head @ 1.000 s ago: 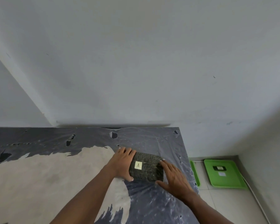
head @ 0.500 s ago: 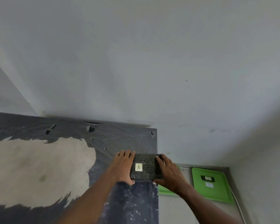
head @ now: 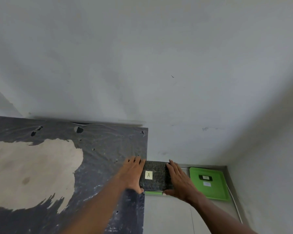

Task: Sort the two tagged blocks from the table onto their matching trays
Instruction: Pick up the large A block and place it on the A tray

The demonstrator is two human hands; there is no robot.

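At the left, the table with its torn dark plastic sheet over bare pale board (head: 32, 166) fills the near and middle ground; its far edge meets the grey wall (head: 142, 65) and its right edge runs near to far as a straight drop to the floor. The sheet is holed and ragged along the far edge.

The left hand (head: 133, 173) lies over the table's right edge, fingers extended and together, palm pressed flat against the left end of the dark rectangular block with a pale paper tag marked "A" (head: 155, 175). The block is clear of the table surface, held in the air just past the right edge, tag face up and level. The right hand (head: 178, 180) presses its right end in like manner, thumb under the near edge; the block is clamped between the two palms.

Beneath the block a strip of a green plastic tray (head: 153, 193) shows on the floor, just beside the table edge; most of it is hidden. Further right, a second green plastic tray (head: 216, 191) lies flat near the wall corner, bearing a small dark item and a pale label, markings unreadable. The pale tiled floor (head: 167, 217) nearer the viewer is open.
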